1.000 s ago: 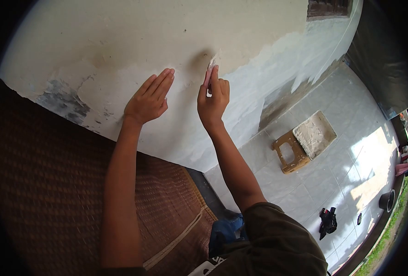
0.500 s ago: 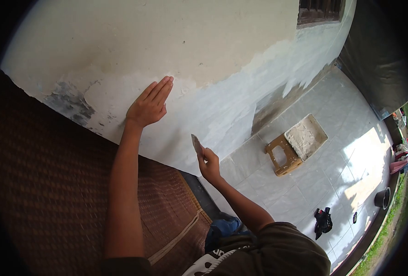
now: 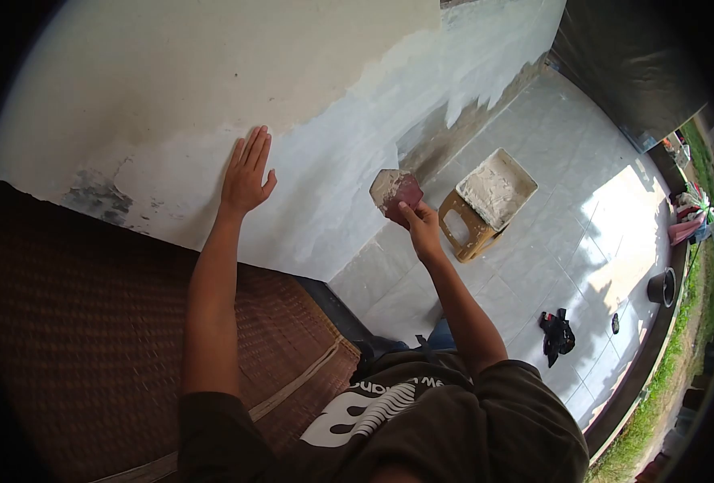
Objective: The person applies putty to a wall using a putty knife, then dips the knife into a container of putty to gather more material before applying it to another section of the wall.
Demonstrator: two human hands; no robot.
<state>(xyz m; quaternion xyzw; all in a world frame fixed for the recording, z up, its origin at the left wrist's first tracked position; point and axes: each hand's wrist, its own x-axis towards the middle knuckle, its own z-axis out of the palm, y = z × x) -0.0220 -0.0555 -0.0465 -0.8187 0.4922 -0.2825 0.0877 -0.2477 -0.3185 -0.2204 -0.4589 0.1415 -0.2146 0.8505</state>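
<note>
Head view, change: 1 second ago the right hand (image 3: 423, 228) pressed the scraper (image 3: 397, 193) against the wall (image 3: 212, 72), near the border between the bare upper part and the white coated part; now it holds the scraper off the wall, out over the tiled floor (image 3: 534, 266), turned toward the tray of plaster (image 3: 497, 187).
Head view, meaning: the stroke on the wall looks finished, and the blade seems to carry little plaster, so I judge a reload from the tray to be the step in hand.
Left hand (image 3: 246, 177): it stays flat on the wall, fingers straight and close together, holding nothing, at the upper edge of the white coated area.
Right hand fingers: closed around the lower end of the scraper, thumb on its face.
Scraper place: in the air between the wall's lower edge and the tray, touching neither.
Tray place: on top of the wooden stool (image 3: 465, 228), which stands on the floor near the foot of the wall.
Count: 2 hands, 1 scraper, 1 tray, 1 stool, 1 woven mat (image 3: 91, 338), 1 dark bundle on the floor (image 3: 555, 334), 1 dark bucket (image 3: 662, 286) at the floor's outer edge.
</note>
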